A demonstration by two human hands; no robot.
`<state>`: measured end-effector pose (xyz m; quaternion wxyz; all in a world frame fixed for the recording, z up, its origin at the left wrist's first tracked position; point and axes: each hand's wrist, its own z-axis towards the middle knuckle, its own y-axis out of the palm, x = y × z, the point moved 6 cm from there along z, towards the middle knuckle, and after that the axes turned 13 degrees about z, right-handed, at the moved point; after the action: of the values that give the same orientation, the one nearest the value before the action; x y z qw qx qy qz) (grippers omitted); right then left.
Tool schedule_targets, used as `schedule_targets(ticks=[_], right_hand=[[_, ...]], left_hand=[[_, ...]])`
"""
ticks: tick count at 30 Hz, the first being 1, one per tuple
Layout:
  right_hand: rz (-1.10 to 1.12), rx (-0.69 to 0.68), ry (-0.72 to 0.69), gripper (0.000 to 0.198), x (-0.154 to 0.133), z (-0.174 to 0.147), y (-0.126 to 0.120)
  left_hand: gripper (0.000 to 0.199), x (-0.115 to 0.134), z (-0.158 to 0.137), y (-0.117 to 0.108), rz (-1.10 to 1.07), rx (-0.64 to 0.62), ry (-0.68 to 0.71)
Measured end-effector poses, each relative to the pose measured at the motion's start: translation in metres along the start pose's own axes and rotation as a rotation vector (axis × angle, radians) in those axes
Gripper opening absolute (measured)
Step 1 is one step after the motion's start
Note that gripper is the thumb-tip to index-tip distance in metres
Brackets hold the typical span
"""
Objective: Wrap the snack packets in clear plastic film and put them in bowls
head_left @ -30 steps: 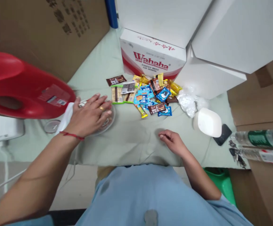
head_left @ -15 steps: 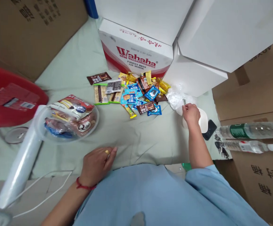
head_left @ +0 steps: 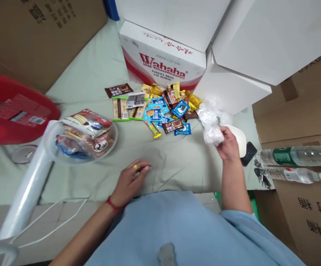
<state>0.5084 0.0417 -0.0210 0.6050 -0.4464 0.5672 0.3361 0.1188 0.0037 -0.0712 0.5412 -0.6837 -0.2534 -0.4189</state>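
My right hand (head_left: 229,145) is closed on a crumpled clear plastic bag (head_left: 214,136), lifted a little above the cloth. More crumpled clear plastic (head_left: 207,113) lies just behind it. A white bowl-like container (head_left: 238,139) is partly hidden by that hand. My left hand (head_left: 132,178) hovers over the front of the table, fingers loosely bent and thumb apart, with nothing in it. Beyond both hands is a pile of small packaged snacks (head_left: 163,111) in blue, brown, yellow and green wrappers.
On the left stand a round clear tub (head_left: 113,149) of packaged food, a roll of clear film (head_left: 28,188) and a red container (head_left: 13,107). A Wahaha carton (head_left: 163,61) backs the pile. At right are a phone (head_left: 249,153), keys (head_left: 262,177) and two bottles (head_left: 310,155).
My right hand has picked up a crumpled clear plastic bag and turned it toward the left. My left hand has moved right and forward, its fingers loosening.
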Motion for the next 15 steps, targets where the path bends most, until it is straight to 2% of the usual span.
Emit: schedule_targets(ticks=[3,5,8,9,10,12,13,15], right_hand=[[0.186,-0.069,0.12,0.037,0.017,-0.035,0.036],[0.276,-0.082,0.189,0.04,0.027,-0.052,0.056],[0.362,-0.095,0.284,0.041,0.039,-0.067,0.075],[0.387,-0.112,0.328,0.04,0.043,-0.071,0.079],[0.41,-0.143,0.385,0.04,0.047,-0.074,0.083],[0.437,-0.234,0.512,0.039,0.055,-0.079,0.089],[0.439,-0.281,0.568,0.039,0.058,-0.081,0.092],[0.433,-0.352,0.64,0.04,0.064,-0.083,0.094]], left_hand=[[0.041,0.011,0.025,0.04,-0.391,-0.158,-0.104],[0.052,0.021,0.039,0.062,-0.55,-0.225,-0.136],[0.072,0.041,0.057,0.073,-0.464,-0.163,0.028],[0.07,0.047,0.06,0.072,-0.385,-0.118,0.111],[0.061,0.053,0.063,0.071,-0.31,-0.081,0.187],[0.029,0.057,0.066,0.07,-0.22,-0.053,0.257],[0.02,0.054,0.067,0.071,-0.214,-0.057,0.24],[0.023,0.041,0.069,0.072,-0.277,-0.066,0.103]])
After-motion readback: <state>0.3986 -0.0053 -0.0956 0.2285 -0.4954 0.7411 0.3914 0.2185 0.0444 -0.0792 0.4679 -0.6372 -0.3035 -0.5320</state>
